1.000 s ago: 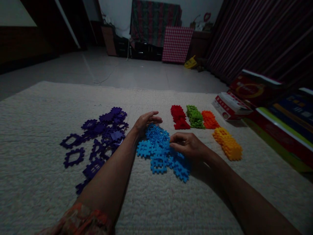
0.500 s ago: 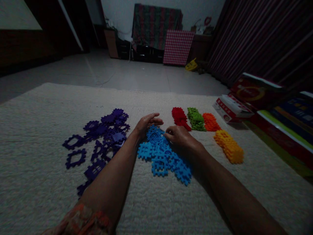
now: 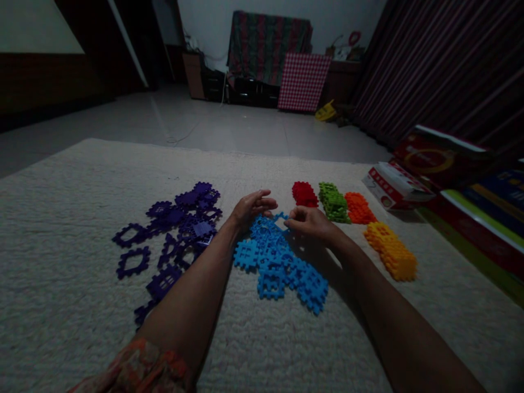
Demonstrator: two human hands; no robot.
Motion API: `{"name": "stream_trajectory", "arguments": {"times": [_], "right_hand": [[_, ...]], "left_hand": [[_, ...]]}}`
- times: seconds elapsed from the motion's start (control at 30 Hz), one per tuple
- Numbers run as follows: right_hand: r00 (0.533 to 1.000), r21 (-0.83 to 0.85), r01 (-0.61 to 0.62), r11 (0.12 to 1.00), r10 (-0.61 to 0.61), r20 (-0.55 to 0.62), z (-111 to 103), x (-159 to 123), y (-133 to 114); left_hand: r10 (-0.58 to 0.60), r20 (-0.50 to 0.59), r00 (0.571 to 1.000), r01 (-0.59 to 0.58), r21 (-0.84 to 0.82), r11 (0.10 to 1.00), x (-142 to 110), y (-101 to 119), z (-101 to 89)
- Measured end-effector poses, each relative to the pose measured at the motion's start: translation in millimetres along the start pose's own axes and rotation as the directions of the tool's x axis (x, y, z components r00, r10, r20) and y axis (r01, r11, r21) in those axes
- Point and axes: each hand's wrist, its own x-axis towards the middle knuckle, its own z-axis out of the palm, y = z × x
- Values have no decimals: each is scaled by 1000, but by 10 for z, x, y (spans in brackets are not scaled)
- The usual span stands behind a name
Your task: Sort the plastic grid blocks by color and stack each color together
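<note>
A loose pile of blue toothed building tiles [image 3: 272, 259] lies on the pale mat between my forearms. My right hand [image 3: 309, 222] pinches the edge of one blue square frame tile [image 3: 282, 216] at the far end of the pile. At the pile's far left edge is my left hand [image 3: 254, 208], its fingers apart and stretched to the right, with nothing seen in them. Purple tiles [image 3: 170, 215] are spread left of my left forearm, which hides a few of them.
Right of my right hand stand rows of red tiles [image 3: 305, 194], green tiles [image 3: 333, 202], orange tiles [image 3: 359, 207] and yellow tiles [image 3: 391, 251]. A white and red box [image 3: 395, 185] and larger cartons line the mat's right side. Beyond the mat [image 3: 188, 155] is tiled floor.
My right hand has shifted slightly right and away from the pile, with a blue frame tile now showing at its fingertips. My left hand stays beside the pile. The view has turned slightly.
</note>
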Motion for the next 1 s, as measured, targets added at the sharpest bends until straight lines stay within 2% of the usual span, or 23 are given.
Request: {"name": "stream_trajectory", "arguments": {"times": [0.13,0.23,0.27,0.33,0.47,0.63,0.8,1.0], "right_hand": [[976,-78,130,989,-141,-165,25,9,-35],[901,-302,230,925,-320,-294,132,-19,-8],[879,-381,259,888,-380,-289,170,-33,16],[875,-473,301,828,-436,-208,226,-61,72],[931,-513,274,813,-357,-70,238,-103,122],[950,-549,284,786,-308,50,222,-120,61],[959,-596,236,768,-283,14,293,-96,30],[973,-690,158,706,-229,-12,380,-55,-42]], "left_hand": [[27,-84,996,-36,-110,993,19,9,14],[21,-128,992,-41,-160,986,33,11,16],[21,-131,991,-43,-168,985,36,10,15],[23,-126,992,-46,-178,983,42,7,13],[25,-104,994,-45,-189,981,53,-6,2],[26,-96,995,-44,-183,982,68,-16,-10],[19,-98,995,-37,-181,983,80,-19,-16],[31,-107,994,-49,-171,984,65,-18,-5]]}}
